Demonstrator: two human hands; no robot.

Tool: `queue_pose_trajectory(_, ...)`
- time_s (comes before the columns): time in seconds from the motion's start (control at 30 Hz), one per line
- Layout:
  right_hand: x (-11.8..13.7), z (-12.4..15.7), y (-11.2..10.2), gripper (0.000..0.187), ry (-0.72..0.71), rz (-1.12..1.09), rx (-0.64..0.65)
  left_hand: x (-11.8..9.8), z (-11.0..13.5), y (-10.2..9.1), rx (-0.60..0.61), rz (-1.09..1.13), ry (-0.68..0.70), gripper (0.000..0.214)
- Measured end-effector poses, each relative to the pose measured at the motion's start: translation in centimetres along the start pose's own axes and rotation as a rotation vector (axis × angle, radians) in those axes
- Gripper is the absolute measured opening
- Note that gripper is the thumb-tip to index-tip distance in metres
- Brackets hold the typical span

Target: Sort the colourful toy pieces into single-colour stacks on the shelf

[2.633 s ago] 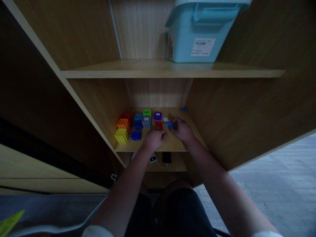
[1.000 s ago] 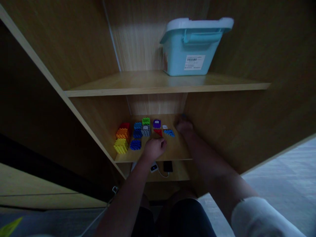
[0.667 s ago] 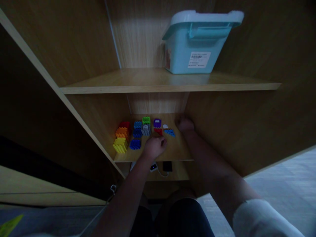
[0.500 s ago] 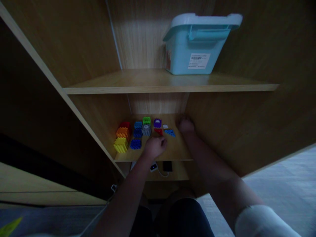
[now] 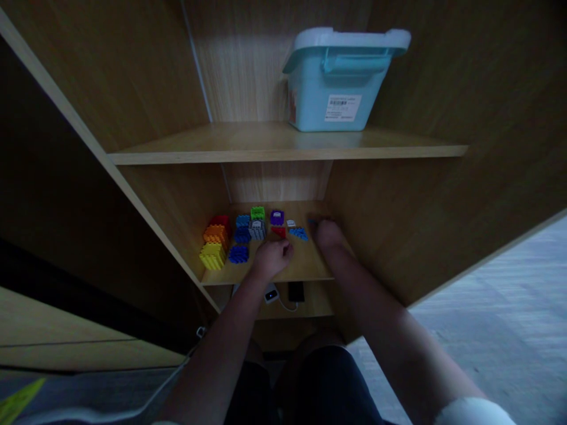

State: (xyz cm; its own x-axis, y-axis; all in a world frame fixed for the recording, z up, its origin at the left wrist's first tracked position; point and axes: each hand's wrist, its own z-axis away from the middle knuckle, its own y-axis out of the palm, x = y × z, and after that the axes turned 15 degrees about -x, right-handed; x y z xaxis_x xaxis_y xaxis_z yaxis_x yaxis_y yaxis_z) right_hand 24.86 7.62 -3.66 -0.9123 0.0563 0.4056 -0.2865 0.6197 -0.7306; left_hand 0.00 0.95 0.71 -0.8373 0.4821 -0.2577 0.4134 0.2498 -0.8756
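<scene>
Left hand curled loosely by red block; right hand beside blue block, fingers' grip indiscernible in the gloom

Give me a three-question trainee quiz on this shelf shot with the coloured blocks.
1. True or false: the pale blue storage box stands on the same shelf as the coloured blocks.
2. Which block is nearest the front left corner of the lower shelf? A) green block B) yellow block C) purple block
3. Fill in: the left hand rests as a loose ____ on the lower shelf, while the right hand lies near the right wall.

Key:
1. False; it stands on the shelf above.
2. B, the yellow block.
3. fist
</scene>
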Motion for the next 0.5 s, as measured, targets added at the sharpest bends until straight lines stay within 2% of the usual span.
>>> queue_pose_trajectory(0.13, 0.5, 1.0, -1.1, 0.025, 0.092, 0.112, -0.025, 0.0, 0.0, 0.1, -0.003, -0.007, 0.006, 0.037)
queue_pose_trajectory(0.3, 0.6, 1.3, -2.2, 0.038, 0.136, 0.053, -0.055, -0.1, 0.2, 0.0, 0.0, 0.002, -0.005, 0.035)
queue_pose_trajectory(0.4, 0.3, 1.1, -2.3, 0.043, 0.11, -0.019, -0.088, -0.1, 0.2, -0.1, 0.002, 0.008, -0.006, 0.035)
queue_pose_trajectory(0.5, 0.1, 1.0, -2.2, 0.037, 0.013, -0.042, -0.057, -0.2, 0.2, -0.2, -0.003, 0.01, -0.004, 0.033)
